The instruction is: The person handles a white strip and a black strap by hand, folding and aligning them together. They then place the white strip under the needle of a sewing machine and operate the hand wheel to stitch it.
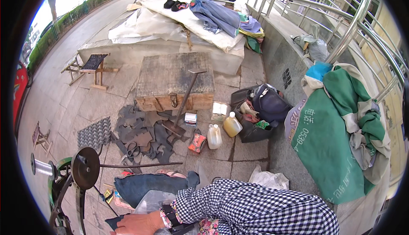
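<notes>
Head view shows us the right hand over a dark piece at the lower edge, near the wheeled machine, but with the fingertips cropped we cannot tell its grip, nor what is done or left.

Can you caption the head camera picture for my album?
One hand near a black wheel, with dark scraps and a wooden chest on the pavement.

right hand, back upward, stretched leftward, fingers partly cut off below
</notes>
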The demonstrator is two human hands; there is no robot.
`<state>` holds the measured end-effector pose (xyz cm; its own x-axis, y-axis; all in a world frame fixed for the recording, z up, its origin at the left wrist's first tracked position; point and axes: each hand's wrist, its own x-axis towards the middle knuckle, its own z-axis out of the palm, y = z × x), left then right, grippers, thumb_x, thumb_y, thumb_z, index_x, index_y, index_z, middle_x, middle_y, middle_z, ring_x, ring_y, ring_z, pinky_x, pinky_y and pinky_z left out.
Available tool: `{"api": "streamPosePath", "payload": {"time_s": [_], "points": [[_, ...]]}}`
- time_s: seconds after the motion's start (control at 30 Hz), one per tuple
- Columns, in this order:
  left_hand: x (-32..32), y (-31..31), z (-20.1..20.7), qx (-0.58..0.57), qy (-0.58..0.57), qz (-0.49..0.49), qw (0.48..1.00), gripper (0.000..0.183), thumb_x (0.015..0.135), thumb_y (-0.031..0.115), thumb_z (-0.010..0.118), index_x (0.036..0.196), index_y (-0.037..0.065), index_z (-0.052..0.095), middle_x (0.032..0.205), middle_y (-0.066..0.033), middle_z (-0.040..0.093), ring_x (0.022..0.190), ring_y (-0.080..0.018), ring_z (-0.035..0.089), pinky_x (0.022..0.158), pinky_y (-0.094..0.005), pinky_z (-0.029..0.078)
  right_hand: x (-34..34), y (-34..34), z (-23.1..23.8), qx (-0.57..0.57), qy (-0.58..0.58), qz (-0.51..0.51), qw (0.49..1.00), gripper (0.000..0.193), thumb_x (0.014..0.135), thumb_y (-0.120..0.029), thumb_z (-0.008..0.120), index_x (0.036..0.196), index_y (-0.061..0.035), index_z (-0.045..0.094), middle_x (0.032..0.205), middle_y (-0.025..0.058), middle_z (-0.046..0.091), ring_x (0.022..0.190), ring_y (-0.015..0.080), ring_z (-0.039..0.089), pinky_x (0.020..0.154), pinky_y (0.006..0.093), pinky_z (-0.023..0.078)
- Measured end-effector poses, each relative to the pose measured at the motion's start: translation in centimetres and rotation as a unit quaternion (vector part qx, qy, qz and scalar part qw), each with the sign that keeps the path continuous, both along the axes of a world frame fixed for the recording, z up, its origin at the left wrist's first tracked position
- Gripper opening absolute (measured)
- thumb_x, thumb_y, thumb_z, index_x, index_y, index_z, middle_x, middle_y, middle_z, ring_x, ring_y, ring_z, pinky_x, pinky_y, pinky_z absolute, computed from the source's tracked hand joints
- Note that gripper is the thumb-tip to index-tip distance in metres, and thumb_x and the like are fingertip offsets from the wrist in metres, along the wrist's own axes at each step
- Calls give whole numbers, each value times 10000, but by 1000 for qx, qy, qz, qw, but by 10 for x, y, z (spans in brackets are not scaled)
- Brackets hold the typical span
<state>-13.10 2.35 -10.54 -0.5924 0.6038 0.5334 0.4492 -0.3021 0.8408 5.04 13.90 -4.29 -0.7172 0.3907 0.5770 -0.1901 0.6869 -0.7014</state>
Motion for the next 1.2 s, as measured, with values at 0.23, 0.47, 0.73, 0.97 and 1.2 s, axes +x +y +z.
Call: {"api": "streamPosePath", "payload": {"time_s": [0.23, 0.47, 0.73, 0.97, 1.2], "points": [[29, 5, 41, 25, -134, 4, 991, 356, 844, 244, 540, 1025, -61, 518, 956, -160, 566, 853, -269, 546, 795, -365, 444, 13, -4, 15, -14, -31, 52, 998, 378, 636, -93, 604, 1001, -49, 515, 1036, 148, 493, 895, 325, 506, 722, 384, 409], [38, -14, 56, 70, -172, 109, 977, 306, 779, 92, 622, 1026, -51, 509, 886, -142, 593, 751, -227, 587, 688, -331, 501, -12, -16, 5, -5, 31, 110, 993, 395, 633, -26, 597, 1019, -7, 516, 1190, 169, 420, 978, 323, 467, 827, 383, 399], [42, -20, 59, 184, -451, 16, 873, 456, 860, 183, 489, 1258, 22, 335, 875, -61, 480, 814, -179, 473, 811, -333, 408, -16, -22, 4, -59, 28, 145, 987, 495, 602, 7, 573, 1092, -32, 513, 1218, 156, 428, 1042, 323, 454, 881, 389, 386], [43, -17, 64, 252, -503, -21, 827, 444, 874, 183, 505, 1273, 61, 351, 892, -51, 501, 838, -162, 510, 805, -323, 449, -14, -15, -1, -404, 9, 299, 865, 515, 819, -245, 590, 1259, -46, 410, 1286, 90, 406, 1181, 201, 394, 959, 321, 337], [49, -8, 64, 293, -562, -106, 766, 508, 854, 303, 527, 1299, 128, 354, 928, -67, 490, 848, -225, 503, 838, -423, 435, -11, -3, -8, -632, -105, 311, 702, 475, 898, -337, 468, 1247, -21, 403, 1182, 71, 494, 1071, 142, 483, 903, 281, 396]]}}
